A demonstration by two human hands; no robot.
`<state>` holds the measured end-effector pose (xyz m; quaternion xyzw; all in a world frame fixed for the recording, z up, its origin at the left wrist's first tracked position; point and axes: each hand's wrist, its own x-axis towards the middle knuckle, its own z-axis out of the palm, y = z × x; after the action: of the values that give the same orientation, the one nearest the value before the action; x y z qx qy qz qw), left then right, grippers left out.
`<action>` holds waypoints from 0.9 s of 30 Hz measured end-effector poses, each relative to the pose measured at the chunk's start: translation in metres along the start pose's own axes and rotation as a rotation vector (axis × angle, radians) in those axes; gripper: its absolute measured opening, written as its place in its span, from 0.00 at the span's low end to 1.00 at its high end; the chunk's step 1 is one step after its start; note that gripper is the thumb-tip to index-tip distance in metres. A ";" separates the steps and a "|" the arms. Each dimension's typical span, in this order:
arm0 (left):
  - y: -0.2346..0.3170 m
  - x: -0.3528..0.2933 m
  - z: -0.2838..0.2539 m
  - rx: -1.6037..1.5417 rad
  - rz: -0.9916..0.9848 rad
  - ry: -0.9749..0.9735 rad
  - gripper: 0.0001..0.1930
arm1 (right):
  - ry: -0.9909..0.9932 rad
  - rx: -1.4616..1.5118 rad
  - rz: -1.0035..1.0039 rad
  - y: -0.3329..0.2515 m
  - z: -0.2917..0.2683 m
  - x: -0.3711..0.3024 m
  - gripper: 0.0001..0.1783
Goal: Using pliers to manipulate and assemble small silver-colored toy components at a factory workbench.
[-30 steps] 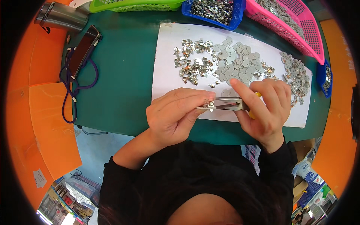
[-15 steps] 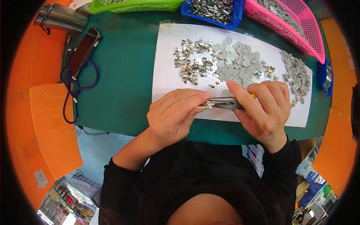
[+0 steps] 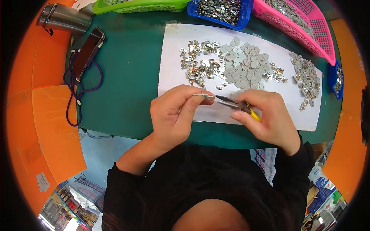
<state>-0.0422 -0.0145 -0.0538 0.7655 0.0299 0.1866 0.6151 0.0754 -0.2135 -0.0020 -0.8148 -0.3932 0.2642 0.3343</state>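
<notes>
Between thumb and fingers, my left hand (image 3: 171, 113) pinches a small flat grey piece (image 3: 201, 95), with a bit of metal showing at its upper side. Yellow-handled pliers (image 3: 252, 114) are held in my right hand (image 3: 271, 117). Their jaws (image 3: 227, 101) are parted and point left, just short of the grey piece. Beyond my hands, a heap of flat grey pieces (image 3: 246, 67) lies on a white board (image 3: 169, 73). Small shiny metal clips (image 3: 202, 69) are scattered left of that heap, and a few more (image 3: 278, 73) lie to its right.
At the right of the board is a pile of grey pieces with metal on them (image 3: 307, 82). Green (image 3: 142, 6), blue (image 3: 243, 23) and pink (image 3: 296, 34) baskets line the far edge. A small blue tray (image 3: 334, 86), a phone with a purple cord (image 3: 89, 50) and a steel flask (image 3: 67, 18) flank the board.
The pliers' jaws have come off the grey piece and opened, moving slightly right. My left hand has turned, so the piece now shows edge-on and a little higher.
</notes>
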 end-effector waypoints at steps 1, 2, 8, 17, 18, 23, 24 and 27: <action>0.005 0.002 -0.001 -0.071 -0.052 -0.028 0.06 | -0.001 0.000 0.000 0.000 -0.003 0.000 0.08; 0.009 0.003 -0.001 -0.141 -0.104 -0.056 0.09 | -0.158 0.260 0.100 0.000 -0.007 0.001 0.11; 0.012 0.005 -0.003 -0.043 0.032 -0.130 0.08 | -0.475 0.712 0.289 -0.001 -0.015 0.006 0.29; 0.012 0.004 -0.007 0.098 0.081 -0.160 0.07 | -0.515 0.699 0.319 0.001 -0.014 0.006 0.26; 0.010 0.001 -0.004 0.100 0.079 -0.158 0.07 | -0.457 0.512 0.270 -0.004 -0.014 0.006 0.22; 0.007 0.001 0.000 0.076 0.098 -0.079 0.07 | -0.109 0.167 0.027 -0.012 0.002 -0.006 0.13; 0.007 0.002 -0.002 0.075 0.098 -0.080 0.07 | -0.105 0.155 0.037 -0.012 0.001 -0.007 0.12; 0.006 0.004 -0.004 0.121 0.077 -0.158 0.07 | -0.107 0.157 0.044 -0.010 -0.007 -0.009 0.12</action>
<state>-0.0411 -0.0116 -0.0461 0.8143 -0.0368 0.1468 0.5604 0.0704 -0.2190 0.0114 -0.7792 -0.3705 0.3448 0.3698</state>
